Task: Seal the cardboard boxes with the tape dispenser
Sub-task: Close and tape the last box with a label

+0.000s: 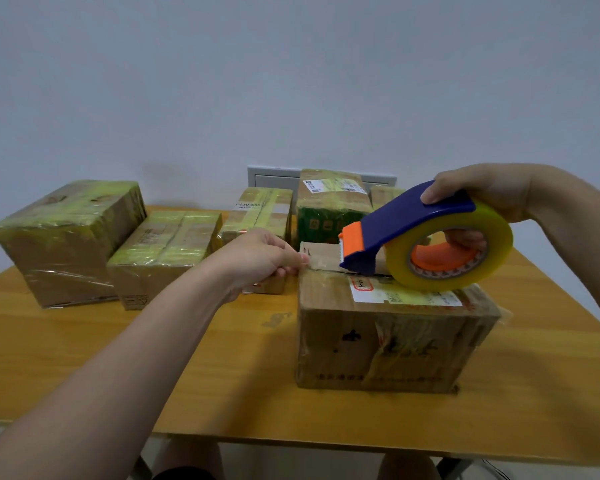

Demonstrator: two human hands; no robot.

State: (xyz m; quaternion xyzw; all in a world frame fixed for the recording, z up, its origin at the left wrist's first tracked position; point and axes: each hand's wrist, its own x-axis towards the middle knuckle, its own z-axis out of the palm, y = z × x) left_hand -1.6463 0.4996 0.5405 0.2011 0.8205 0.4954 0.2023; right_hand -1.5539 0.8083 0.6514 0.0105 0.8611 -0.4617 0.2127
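A brown cardboard box [388,344] with a white label stands on the wooden table [222,375] at the right. Its top flaps meet along a seam. My right hand [482,195] grips a blue and orange tape dispenser [426,233] with a yellowish roll, resting on the box top over the seam, its orange blade end pointing left. My left hand [260,258] pinches the tape end against the box's upper left edge.
Several taped boxes stand behind and to the left: a large one [66,237], a flatter one [167,251], a small one [257,213] and a green-printed one [329,209]. A grey wall panel [274,176] sits behind. The table's front edge is near my knees.
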